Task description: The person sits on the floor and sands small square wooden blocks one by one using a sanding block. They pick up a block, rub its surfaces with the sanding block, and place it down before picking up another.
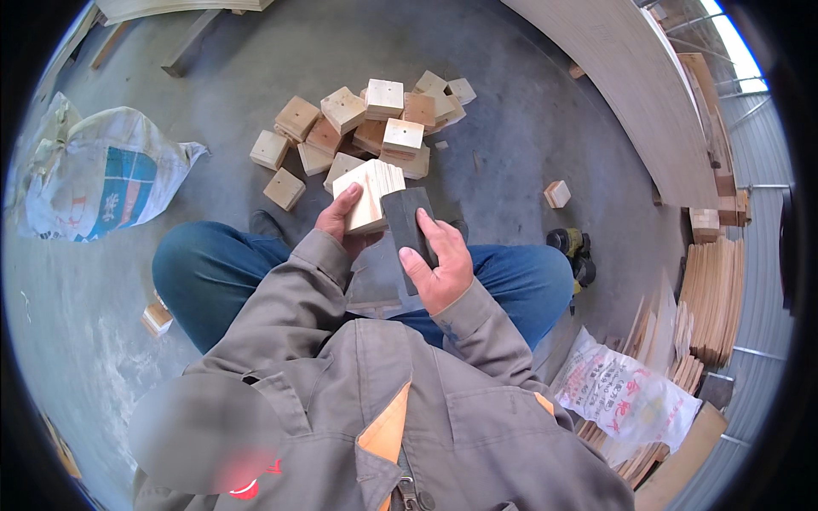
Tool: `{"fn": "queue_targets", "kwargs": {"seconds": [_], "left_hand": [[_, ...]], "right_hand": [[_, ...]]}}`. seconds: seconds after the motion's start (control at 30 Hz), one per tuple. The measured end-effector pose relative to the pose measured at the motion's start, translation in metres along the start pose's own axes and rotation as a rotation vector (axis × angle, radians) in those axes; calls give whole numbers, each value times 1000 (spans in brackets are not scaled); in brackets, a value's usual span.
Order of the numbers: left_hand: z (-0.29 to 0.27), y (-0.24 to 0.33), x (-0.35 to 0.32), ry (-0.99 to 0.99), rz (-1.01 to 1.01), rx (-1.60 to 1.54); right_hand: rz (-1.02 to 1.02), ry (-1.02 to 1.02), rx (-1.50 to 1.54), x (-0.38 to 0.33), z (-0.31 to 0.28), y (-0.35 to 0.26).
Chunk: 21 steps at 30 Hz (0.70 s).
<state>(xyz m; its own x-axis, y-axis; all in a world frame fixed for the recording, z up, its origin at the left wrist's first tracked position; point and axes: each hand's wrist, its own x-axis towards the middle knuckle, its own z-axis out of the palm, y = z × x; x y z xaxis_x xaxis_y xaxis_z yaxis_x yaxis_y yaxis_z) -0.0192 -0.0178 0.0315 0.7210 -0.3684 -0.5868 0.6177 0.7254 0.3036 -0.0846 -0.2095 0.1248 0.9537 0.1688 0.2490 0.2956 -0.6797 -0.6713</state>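
My left hand (341,220) is closed around a square wooden block (365,189), its thumb lying on the pale top face. The block's right side shows several thin layers. In my right hand (443,266) is a dark grey, flat rectangular sanding block (405,220), gripped with the thumb and fingers along its right part. The sanding block's upper end meets the layered side of the wooden block; whether it presses there I cannot tell. Just beyond my hands lies a loose pile of similar wooden blocks (342,111), several with a small dark hole in the face.
A white and blue woven sack (111,175) lies on the left. Single blocks rest at the right (557,194) and left (157,318). A yellow and black tool (575,255) sits by my right knee. Stacked boards (714,298) and a white printed sack (626,392) line the right.
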Motion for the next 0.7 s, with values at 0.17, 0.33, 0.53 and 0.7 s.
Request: {"fn": "queue_targets", "kwargs": {"seconds": [0.17,0.33,0.53,0.7], "left_hand": [[1,-14,0,-42,-83,61],[2,-17,1,-9,-90,123],[-17,-11,18,2,-35,53],[1,-23,4,92,-76,205]], "right_hand": [[130,25,2,42,13,32],[350,-17,97,59,9,41],[80,-64,138,1,2,-2],[267,9,132,39,16,28]]}}
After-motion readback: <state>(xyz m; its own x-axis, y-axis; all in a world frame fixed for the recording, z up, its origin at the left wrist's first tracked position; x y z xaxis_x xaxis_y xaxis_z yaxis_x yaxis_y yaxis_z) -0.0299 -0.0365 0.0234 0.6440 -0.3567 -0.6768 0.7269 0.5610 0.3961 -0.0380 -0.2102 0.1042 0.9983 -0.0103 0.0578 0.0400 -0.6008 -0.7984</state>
